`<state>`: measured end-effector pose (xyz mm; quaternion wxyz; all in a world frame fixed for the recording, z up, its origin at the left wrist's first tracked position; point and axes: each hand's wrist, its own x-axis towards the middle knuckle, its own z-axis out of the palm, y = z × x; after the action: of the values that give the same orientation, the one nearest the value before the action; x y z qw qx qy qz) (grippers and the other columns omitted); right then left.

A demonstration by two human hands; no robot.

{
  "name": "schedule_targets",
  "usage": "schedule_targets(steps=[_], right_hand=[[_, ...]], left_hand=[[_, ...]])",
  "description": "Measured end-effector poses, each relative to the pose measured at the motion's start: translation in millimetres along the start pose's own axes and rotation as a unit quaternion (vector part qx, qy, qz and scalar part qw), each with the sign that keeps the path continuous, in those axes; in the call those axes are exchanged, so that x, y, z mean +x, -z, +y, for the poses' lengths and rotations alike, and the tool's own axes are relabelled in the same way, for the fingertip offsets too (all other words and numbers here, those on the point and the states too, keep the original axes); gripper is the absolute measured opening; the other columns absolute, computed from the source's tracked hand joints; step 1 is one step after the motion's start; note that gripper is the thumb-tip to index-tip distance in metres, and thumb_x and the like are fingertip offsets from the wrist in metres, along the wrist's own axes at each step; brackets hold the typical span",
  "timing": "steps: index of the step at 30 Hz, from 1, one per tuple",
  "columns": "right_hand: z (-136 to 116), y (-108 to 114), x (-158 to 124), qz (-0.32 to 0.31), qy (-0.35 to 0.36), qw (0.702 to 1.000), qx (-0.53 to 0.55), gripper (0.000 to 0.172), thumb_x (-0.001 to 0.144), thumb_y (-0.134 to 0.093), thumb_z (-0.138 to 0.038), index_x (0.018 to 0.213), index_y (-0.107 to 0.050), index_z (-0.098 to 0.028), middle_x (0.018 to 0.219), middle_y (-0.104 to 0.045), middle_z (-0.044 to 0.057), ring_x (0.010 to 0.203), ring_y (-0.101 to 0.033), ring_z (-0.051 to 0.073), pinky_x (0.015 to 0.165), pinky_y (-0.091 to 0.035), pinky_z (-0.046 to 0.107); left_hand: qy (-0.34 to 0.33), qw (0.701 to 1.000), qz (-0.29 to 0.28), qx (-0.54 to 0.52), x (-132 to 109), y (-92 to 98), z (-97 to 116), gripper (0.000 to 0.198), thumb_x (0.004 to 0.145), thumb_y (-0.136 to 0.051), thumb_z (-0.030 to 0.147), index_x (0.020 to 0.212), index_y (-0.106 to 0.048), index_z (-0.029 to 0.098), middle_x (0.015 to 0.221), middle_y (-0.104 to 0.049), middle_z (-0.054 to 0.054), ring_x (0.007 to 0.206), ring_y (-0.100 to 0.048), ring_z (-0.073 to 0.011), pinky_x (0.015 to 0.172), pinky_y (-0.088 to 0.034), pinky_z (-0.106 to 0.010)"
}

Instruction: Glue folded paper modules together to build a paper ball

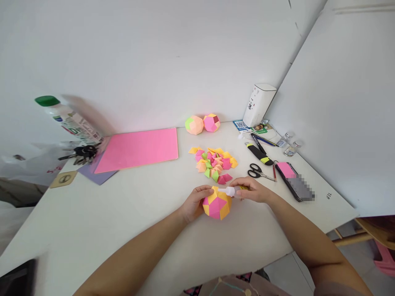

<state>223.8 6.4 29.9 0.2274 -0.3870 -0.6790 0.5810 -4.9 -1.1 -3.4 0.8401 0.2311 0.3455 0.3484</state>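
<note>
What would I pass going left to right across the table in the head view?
keys → pink sheet → pile of folded paper pieces → scissors → phone

Bright, even daylight, soft faint shadows on white table (92, 230). Strong wide-angle bending at edges. Bottle (69, 119) at left motion-blurred; phone (294, 181) screen pixelated. Centre sharp, no glare.

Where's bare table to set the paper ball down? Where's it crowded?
Biggest bare patch: table front-left, between the pink sheet and the near edge, left of the left hand holding the paper ball. Smaller strip between the ball and the near edge. Crowded: folded pieces behind the hands; scissors, phone, highlighter beyond the right hand with the glue bottle.
</note>
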Motion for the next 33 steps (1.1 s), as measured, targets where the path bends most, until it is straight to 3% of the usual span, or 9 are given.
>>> schedule_targets(steps=[2, 7, 12, 21, 33], right_hand=[[0, 0, 0, 0.012, 0.002, 1.0, 0.016, 0.033, 0.079, -0.057, -0.038, 0.104, -0.06, -0.017, 0.085, -0.059, 0.004, 0.065, -0.054, 0.012, 0.056, -0.047, 0.024], [-3, -2, 1, 0.044, 0.043, 0.995, -0.079, 0.027, 0.079, -0.06, -0.031, 0.103, -0.059, -0.018, 0.084, -0.055, 0.002, 0.068, -0.05, 0.011, 0.061, -0.044, 0.024], [-6, -4, 1, 0.049, 0.04, 0.993, -0.102, 0.029, 0.078, -0.061, -0.029, 0.105, -0.057, -0.019, 0.09, -0.057, 0.003, 0.078, -0.055, 0.013, 0.07, -0.048, 0.027], [-10, -7, 0, 0.035, 0.017, 0.994, -0.098, 0.029, 0.074, -0.065, -0.026, 0.101, -0.057, -0.019, 0.099, -0.057, 0.004, 0.096, -0.056, 0.018, 0.091, -0.046, 0.037], [-13, -9, 1, 0.043, -0.023, 0.995, -0.092, 0.029, 0.072, -0.067, -0.028, 0.098, -0.058, -0.02, 0.097, -0.055, 0.003, 0.092, -0.056, 0.018, 0.083, -0.05, 0.034]], left_hand=[[0.0, 1.0, -0.006, 0.003, 0, 1.0, 0, 0.017, 0.06, -0.075, 0.025, 0.066, -0.065, 0.014, 0.056, -0.059, 0.001, 0.051, -0.051, -0.0098, 0.054, -0.036, -0.024], [-0.002, 1.0, -0.008, -0.001, 0, 0.7, 0, 0.018, 0.059, -0.076, 0.026, 0.065, -0.065, 0.013, 0.055, -0.059, 0.001, 0.051, -0.051, -0.0096, 0.053, -0.037, -0.023], [-0.004, 1.0, 0.0, 0.003, -1, -0.8, 0, 0.019, 0.059, -0.077, 0.026, 0.071, -0.067, 0.014, 0.064, -0.065, -0.001, 0.057, -0.057, -0.0118, 0.057, -0.041, -0.024], [0.002, 1.0, 0.015, -0.008, -1, -1.6, 2, 0.021, 0.058, -0.078, 0.025, 0.071, -0.067, 0.014, 0.061, -0.064, 0.0, 0.056, -0.056, -0.0104, 0.055, -0.041, -0.022], [0.002, 1.0, 0.013, 0.009, -1, -0.8, 1, 0.021, 0.061, -0.077, 0.028, 0.074, -0.068, 0.014, 0.065, -0.066, -0.001, 0.058, -0.058, -0.0114, 0.057, -0.042, -0.023]])
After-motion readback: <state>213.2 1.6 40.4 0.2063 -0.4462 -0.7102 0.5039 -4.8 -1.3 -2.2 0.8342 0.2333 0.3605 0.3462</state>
